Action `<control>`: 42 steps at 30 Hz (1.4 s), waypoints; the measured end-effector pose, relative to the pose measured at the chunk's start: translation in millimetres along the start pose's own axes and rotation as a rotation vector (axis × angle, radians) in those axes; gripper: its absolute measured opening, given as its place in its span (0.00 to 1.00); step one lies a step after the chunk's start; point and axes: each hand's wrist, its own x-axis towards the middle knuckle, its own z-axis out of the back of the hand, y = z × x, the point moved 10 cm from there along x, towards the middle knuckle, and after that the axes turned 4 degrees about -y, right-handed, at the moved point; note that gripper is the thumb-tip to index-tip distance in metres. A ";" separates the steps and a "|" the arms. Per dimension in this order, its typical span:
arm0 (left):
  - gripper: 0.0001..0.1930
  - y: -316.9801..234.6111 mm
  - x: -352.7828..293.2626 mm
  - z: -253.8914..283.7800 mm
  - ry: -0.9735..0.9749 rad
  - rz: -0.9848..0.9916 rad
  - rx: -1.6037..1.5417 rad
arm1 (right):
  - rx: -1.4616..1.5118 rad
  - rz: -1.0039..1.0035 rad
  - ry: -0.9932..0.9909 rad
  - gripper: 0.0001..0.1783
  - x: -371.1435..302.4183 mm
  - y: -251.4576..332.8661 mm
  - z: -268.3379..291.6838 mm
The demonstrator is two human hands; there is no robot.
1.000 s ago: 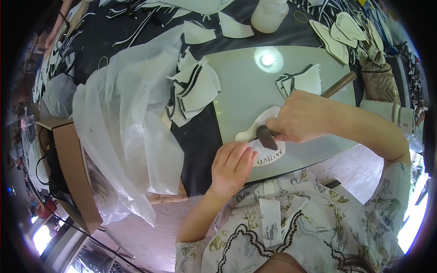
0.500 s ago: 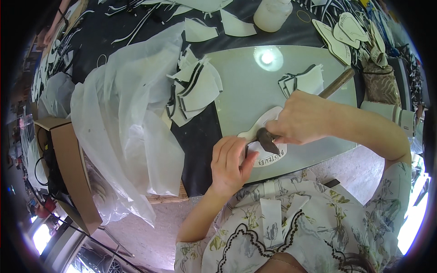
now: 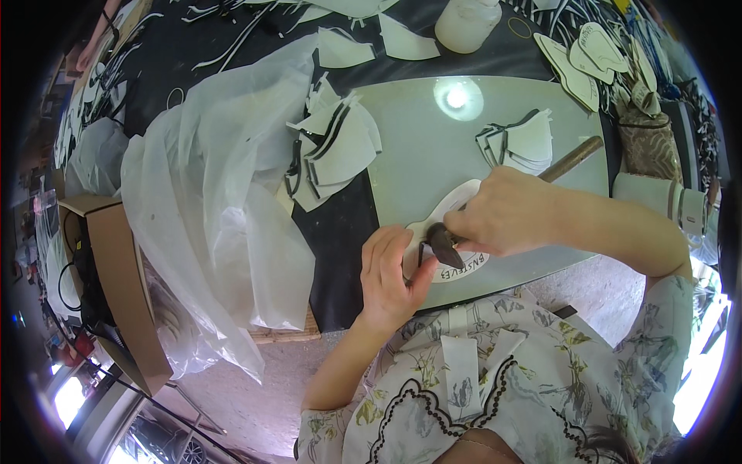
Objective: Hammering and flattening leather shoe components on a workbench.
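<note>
Right hand (image 3: 506, 210) is closed round a wooden-handled hammer (image 3: 447, 243), head down on the white insole piece (image 3: 448, 213) beneath it — short, square taps seem best. Left hand (image 3: 390, 274), flat and open, pins the piece's near edge — fingers clear.

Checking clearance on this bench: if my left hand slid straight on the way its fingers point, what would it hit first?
The left hand points up the bench. Beyond the white insole-shaped piece it already rests on, the pale board looks bare; depth is unclear.
</note>
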 end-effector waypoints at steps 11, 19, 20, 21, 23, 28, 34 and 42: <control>0.39 8.4 -9.4 -4.7 0.139 0.187 -0.041 | 0.112 -0.222 -0.196 0.15 -10.9 1.1 1.2; 0.41 4.0 -10.9 -4.7 0.111 0.140 -0.048 | 0.132 -0.298 -0.191 0.13 -20.0 5.5 3.0; 0.41 5.4 -12.4 -4.1 0.102 0.155 -0.057 | 0.135 -0.295 -0.238 0.13 -20.5 8.0 11.0; 0.41 7.9 -13.2 -3.1 0.093 0.171 -0.067 | 0.136 -0.292 -0.241 0.13 -19.6 11.5 13.3; 0.42 6.7 -12.8 -2.4 0.102 0.164 -0.042 | 0.124 -0.280 -0.349 0.14 -27.2 21.1 27.3; 0.42 10.0 -15.8 -7.7 0.105 0.161 -0.038 | 0.167 -0.331 -0.227 0.15 -21.5 8.9 0.8; 0.44 4.5 -8.1 -4.5 0.103 0.155 -0.025 | 0.205 -0.373 -0.164 0.24 -14.9 14.8 -4.9; 0.44 2.9 -17.6 -6.1 0.108 0.176 -0.046 | 0.225 -0.398 -0.197 0.23 -22.4 10.8 -13.6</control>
